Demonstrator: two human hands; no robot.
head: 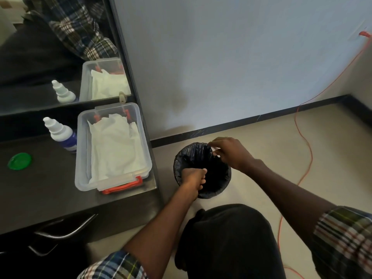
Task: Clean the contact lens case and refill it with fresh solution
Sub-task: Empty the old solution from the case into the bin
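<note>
A green round cap (pixel 19 161) is seen lying flat at the far left of the dark surface (pixel 50 198). Behind it, a white-nozzled solution bottle (pixel 61 134) with a blue label is stood upright, just beside a clear plastic box (pixel 80 158). The box is lined with white paper towel (pixel 114 146) and is fitted with an orange-red latch (pixel 122 187) at its near end. A mirror (pixel 40 57) is set behind these things.

On the floor to the right, a small bin (pixel 201 170) lined with a black bag is placed near the wall. The left hand (pixel 194 177) is held over the bin's near rim, its fingers clenched; what is enclosed cannot be told. The right hand (pixel 229 153) is held over the far rim, its fingers (pixel 216 152) pinched together on something small that cannot be made out. The lens case itself cannot be identified with certainty. An orange cable (pixel 304 141) is trailed along the floor at the right.
</note>
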